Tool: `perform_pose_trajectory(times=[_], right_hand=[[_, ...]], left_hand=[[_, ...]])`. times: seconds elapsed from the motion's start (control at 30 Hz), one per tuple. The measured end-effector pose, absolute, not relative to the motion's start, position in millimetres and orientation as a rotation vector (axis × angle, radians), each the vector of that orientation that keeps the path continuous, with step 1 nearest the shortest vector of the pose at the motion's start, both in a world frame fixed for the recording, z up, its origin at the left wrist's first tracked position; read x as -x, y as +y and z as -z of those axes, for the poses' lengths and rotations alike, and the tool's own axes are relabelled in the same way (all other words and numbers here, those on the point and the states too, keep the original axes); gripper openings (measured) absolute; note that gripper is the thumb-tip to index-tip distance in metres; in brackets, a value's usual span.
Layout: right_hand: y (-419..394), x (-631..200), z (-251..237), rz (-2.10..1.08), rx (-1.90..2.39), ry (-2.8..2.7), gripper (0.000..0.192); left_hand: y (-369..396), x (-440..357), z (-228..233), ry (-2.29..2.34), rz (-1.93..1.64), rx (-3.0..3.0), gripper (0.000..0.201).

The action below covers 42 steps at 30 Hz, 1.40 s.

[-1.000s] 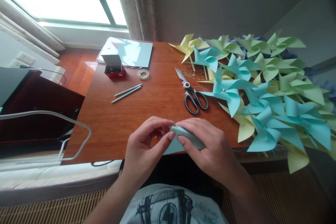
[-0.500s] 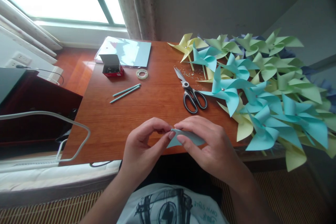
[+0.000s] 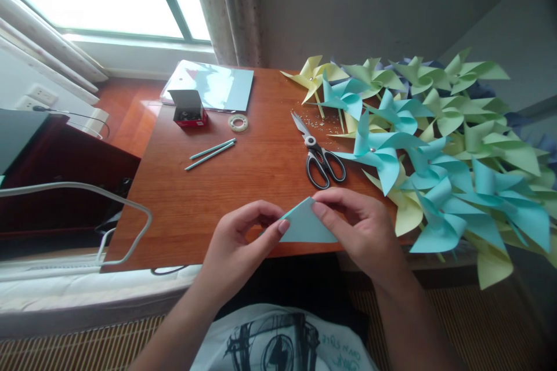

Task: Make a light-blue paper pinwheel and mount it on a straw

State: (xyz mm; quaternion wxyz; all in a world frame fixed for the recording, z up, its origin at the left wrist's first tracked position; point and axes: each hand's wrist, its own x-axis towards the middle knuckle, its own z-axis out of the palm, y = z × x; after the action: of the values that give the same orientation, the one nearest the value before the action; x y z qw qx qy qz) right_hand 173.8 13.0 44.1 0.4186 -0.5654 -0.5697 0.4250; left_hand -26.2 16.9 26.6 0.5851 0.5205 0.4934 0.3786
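A light blue paper (image 3: 305,225) folded into a triangle lies at the near edge of the wooden table (image 3: 243,179). My left hand (image 3: 238,246) pinches its left corner between thumb and fingers. My right hand (image 3: 359,226) pinches its top point and covers its right side. Black-handled scissors (image 3: 318,155) lie just beyond my right hand, blades pointing away.
A heap of blue, green and yellow paper pinwheels (image 3: 435,145) fills the table's right side. Two thin blue sticks (image 3: 210,153), a tape roll (image 3: 238,123), a red box of pins (image 3: 188,109) and a blue sheet pack (image 3: 213,86) lie at the far left.
The curled blue paper has been pressed flat into a triangle. My right hand moved up to its top point; my left hand stayed at the left corner.
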Motion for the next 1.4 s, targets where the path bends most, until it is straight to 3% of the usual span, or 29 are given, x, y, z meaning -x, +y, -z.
perform_pose_trajectory(times=[0.27, 0.6, 1.03, 1.4], right_hand=[[8, -179, -27, -1.161, 1.437, -1.27, 0.007], [10, -179, -25, -1.03, 1.374, -1.404, 0.005], [13, -176, -30, -1.041, 1.338, -1.489, 0.007], [16, -176, -31, -1.057, 1.49, -1.513, 0.014]], left_hand=[[12, 31, -19, 1.231, -0.967, -1.249, 0.008], [9, 33, -25, 1.222, -1.015, -1.397, 0.004], [20, 36, -34, 1.146, -0.803, -1.517, 0.01], [23, 34, -32, 1.215, -0.843, -1.52, 0.013]])
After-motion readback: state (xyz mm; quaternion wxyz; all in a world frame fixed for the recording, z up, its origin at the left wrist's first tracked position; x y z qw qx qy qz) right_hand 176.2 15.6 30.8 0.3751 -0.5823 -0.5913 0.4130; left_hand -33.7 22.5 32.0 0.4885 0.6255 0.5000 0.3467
